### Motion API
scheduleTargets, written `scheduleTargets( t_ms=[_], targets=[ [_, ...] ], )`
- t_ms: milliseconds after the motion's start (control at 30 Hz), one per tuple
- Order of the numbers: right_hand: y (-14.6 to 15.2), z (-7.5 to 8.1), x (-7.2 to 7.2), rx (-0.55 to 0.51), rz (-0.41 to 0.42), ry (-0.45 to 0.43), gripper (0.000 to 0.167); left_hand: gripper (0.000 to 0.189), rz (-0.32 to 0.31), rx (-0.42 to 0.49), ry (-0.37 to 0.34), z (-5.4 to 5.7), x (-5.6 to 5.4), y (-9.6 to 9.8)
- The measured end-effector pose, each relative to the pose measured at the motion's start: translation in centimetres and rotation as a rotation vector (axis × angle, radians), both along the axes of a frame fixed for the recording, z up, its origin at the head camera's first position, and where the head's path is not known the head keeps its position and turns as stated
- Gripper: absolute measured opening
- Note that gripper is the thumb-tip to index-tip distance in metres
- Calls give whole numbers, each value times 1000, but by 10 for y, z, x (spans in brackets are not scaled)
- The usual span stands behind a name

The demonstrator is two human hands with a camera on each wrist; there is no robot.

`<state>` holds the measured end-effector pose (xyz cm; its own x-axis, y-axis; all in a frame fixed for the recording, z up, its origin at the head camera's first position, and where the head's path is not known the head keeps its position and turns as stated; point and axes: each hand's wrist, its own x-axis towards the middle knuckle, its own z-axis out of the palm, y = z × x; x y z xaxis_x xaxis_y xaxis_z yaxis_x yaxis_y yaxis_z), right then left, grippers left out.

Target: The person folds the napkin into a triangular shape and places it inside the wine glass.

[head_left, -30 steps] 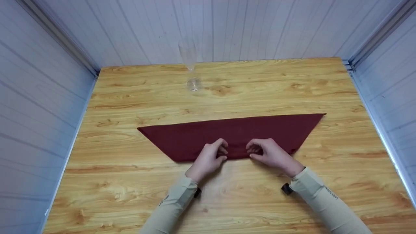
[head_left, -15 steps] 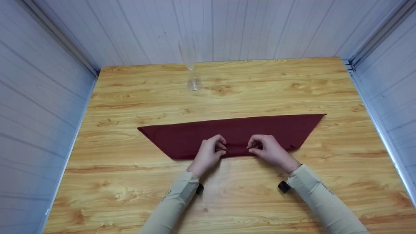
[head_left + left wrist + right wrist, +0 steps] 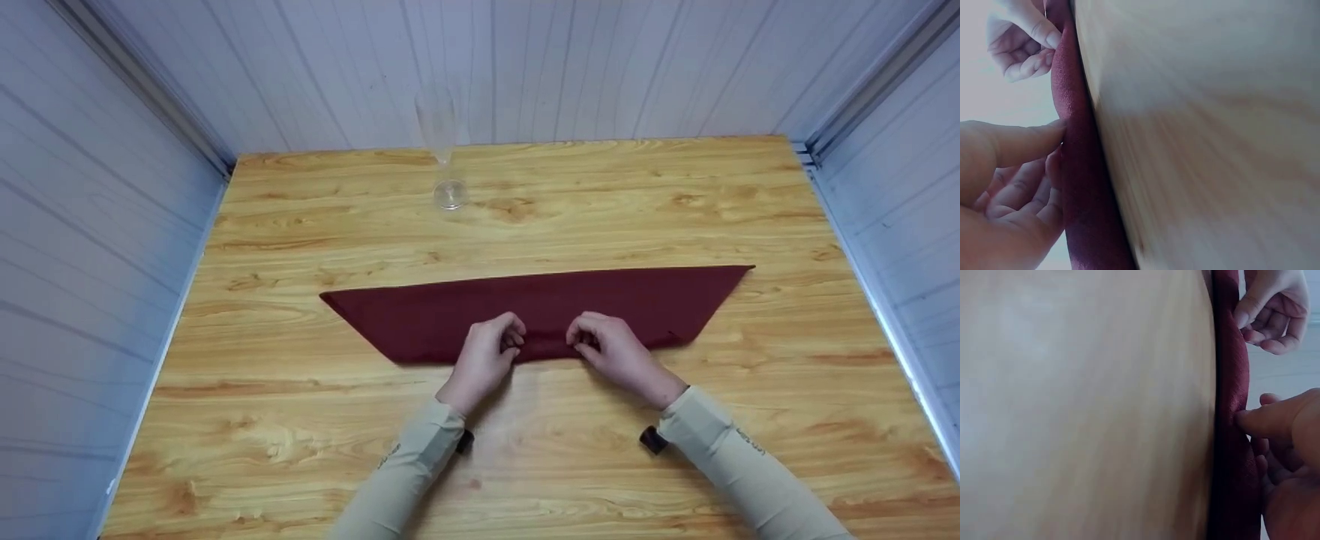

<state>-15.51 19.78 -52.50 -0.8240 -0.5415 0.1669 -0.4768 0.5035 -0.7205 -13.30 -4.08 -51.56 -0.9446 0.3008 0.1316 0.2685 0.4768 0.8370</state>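
A dark red cloth napkin (image 3: 442, 319) lies across the table as a long trapezoid, its wide side away from me. At the middle of its near edge, my left hand (image 3: 484, 360) pinches the cloth between thumb and curled fingers. To the right, across a short gap, my right hand (image 3: 621, 358) pinches the same edge. Both wrist views show this edge as a rounded, thick roll (image 3: 1081, 174), with the left thumb (image 3: 1033, 140) and the right thumb (image 3: 1266, 421) pressed on its near side. Some fingertips are hidden behind the cloth.
A clear champagne flute (image 3: 450, 195) stands upright towards the back of the wood-grain table (image 3: 247, 420), left of centre. White panel walls (image 3: 600, 67) close in the back and both sides.
Both hands have moved slightly away from me with the napkin's near edge, so the cloth is a little narrower. The right hand's fingers have closed in on the edge. The flute stays put.
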Motion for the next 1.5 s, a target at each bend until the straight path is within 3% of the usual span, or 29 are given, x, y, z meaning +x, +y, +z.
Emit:
scheduleTargets(
  t_ms=[400,700,900,1067,1233,1500],
  targets=[
    [15,-2,0,-11,70,-17,27,31,-53,-107,-18,2,6,-6],
    [13,-2,-3,15,11,-25,22,29,-51,-201,46,0,3,-3],
    [16,0,-2,9,24,-57,18,24,-84,-181,53,0,5,-6],
    [18,-3,-3,-45,31,-120,17,21,-93,-109,-2,0,3,-10],
    [15,-5,-4,-81,-27,-150,13,20,-80,-11,-86,-3,-5,-12],
    [7,-5,-7,-56,-148,-113,9,19,-11,28,-142,-3,-13,-12]
  ],
)
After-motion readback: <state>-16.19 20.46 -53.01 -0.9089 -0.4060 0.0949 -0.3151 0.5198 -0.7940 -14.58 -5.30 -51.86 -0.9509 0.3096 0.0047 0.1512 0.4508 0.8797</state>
